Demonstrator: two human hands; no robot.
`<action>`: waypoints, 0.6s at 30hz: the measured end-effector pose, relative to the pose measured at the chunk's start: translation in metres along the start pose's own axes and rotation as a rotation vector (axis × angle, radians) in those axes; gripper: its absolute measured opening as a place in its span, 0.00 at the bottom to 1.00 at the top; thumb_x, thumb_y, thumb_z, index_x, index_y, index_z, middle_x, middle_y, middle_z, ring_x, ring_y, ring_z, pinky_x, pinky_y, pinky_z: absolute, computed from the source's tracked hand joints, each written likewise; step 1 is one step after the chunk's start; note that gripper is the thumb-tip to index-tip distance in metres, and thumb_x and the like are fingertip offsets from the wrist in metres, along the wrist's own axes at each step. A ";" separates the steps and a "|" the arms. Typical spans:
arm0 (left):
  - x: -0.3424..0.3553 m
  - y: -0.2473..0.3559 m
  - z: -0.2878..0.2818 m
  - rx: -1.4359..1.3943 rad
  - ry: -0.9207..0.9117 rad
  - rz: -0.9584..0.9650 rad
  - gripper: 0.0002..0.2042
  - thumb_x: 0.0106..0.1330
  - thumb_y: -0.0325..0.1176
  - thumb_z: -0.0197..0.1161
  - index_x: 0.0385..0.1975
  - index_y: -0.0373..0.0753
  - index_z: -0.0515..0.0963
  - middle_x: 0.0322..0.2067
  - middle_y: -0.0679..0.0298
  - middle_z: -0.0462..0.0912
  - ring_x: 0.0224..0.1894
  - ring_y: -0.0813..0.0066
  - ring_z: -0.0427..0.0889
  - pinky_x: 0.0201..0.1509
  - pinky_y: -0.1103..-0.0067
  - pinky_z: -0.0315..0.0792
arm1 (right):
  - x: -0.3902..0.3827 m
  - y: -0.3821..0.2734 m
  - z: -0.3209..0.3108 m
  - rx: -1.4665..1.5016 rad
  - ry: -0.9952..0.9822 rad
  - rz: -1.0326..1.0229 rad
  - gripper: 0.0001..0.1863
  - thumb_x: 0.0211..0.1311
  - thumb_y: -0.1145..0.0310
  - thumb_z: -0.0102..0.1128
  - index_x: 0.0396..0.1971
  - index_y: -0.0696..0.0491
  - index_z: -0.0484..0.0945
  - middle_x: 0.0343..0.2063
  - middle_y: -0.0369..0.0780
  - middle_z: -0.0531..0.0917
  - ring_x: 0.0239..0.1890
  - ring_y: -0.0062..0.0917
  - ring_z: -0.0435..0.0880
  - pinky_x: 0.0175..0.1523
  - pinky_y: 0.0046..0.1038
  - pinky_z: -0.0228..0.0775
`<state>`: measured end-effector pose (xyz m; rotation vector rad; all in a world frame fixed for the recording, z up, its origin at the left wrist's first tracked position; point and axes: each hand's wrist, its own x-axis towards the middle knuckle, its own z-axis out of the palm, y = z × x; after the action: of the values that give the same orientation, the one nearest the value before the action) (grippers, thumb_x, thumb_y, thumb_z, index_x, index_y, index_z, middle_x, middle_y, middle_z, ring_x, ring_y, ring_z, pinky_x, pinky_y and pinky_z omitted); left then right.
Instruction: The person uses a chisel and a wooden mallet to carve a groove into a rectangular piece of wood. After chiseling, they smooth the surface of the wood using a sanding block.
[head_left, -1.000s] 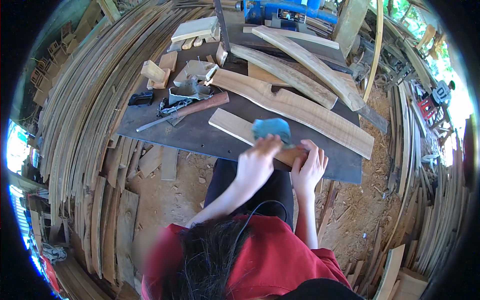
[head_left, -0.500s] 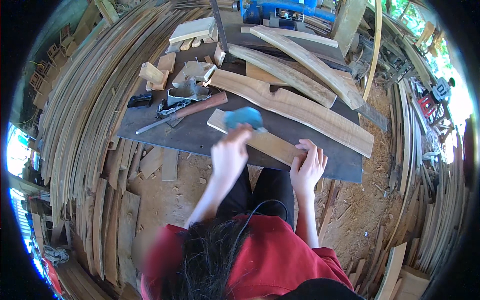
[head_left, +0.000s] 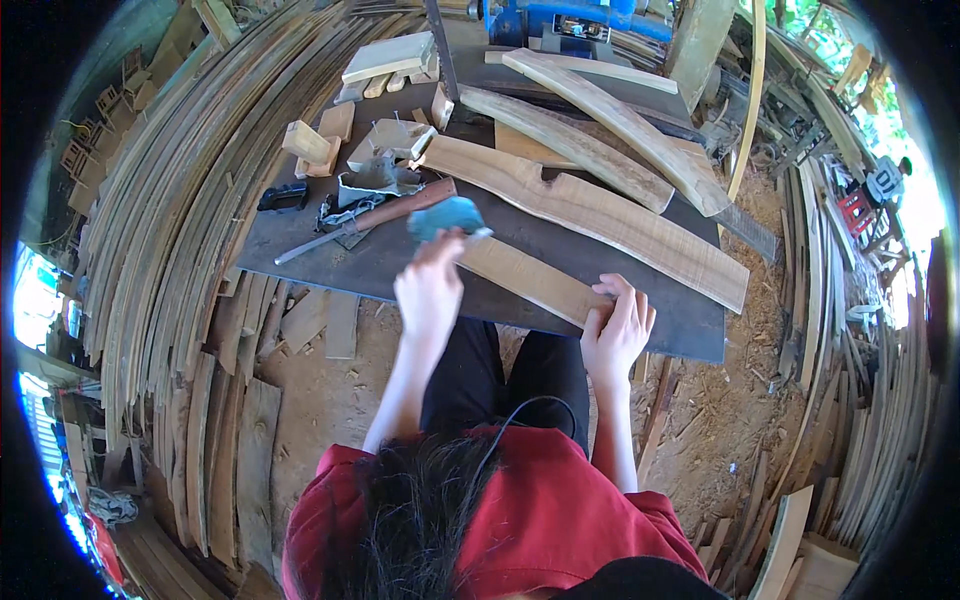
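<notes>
My left hand [head_left: 430, 285] grips a blue-green sheet [head_left: 446, 216] that looks like sandpaper, slightly blurred by motion. It lies over the left end of a narrow wooden board [head_left: 535, 283], hiding that end. Curled over the board's right end, my right hand [head_left: 616, 325] presses it to the dark tabletop [head_left: 340, 268] near its front edge. Just left of the sheet rests a long tool with a brown wooden handle [head_left: 405, 205] and a grey shaft. Behind the board lies a longer, wavy-edged plank [head_left: 620, 225].
Wood blocks [head_left: 312, 145], a crumpled grey wrapping [head_left: 378, 180] and a small black object [head_left: 283, 196] sit at the table's left. Thick curved timbers [head_left: 610, 125] cross its far right. A blue machine [head_left: 575, 25] stands behind. Long strips of wood [head_left: 200, 190] fill the left side.
My left hand and the blue-green sheet have slid left along the board, uncovering more of its middle. My right hand stays in place on the right end.
</notes>
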<state>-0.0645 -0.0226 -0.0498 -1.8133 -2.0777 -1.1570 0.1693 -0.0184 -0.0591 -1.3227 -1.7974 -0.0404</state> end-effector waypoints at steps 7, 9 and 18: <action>-0.039 0.064 0.010 -0.241 -0.150 0.299 0.13 0.57 0.22 0.56 0.40 0.44 0.79 0.43 0.64 0.84 0.43 0.67 0.84 0.47 0.72 0.79 | 0.001 -0.003 -0.002 -0.016 -0.021 0.014 0.21 0.43 0.79 0.52 0.43 0.50 0.72 0.34 0.32 0.80 0.40 0.30 0.76 0.46 0.33 0.61; -0.029 0.039 0.006 -0.179 -0.160 0.189 0.11 0.60 0.23 0.54 0.40 0.46 0.79 0.40 0.64 0.84 0.39 0.66 0.85 0.39 0.71 0.80 | 0.001 -0.002 -0.001 -0.007 -0.026 0.004 0.22 0.43 0.79 0.52 0.43 0.50 0.72 0.34 0.32 0.80 0.39 0.30 0.76 0.46 0.33 0.61; -0.018 0.029 0.000 -0.125 -0.096 0.138 0.09 0.60 0.24 0.55 0.37 0.45 0.77 0.39 0.61 0.83 0.38 0.62 0.84 0.35 0.69 0.79 | 0.001 -0.002 0.000 -0.017 0.005 0.006 0.22 0.43 0.79 0.52 0.43 0.50 0.72 0.34 0.32 0.81 0.38 0.30 0.76 0.45 0.32 0.61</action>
<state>-0.0341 -0.0375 -0.0471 -2.0717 -1.9322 -1.2107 0.1674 -0.0182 -0.0573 -1.3381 -1.7924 -0.0558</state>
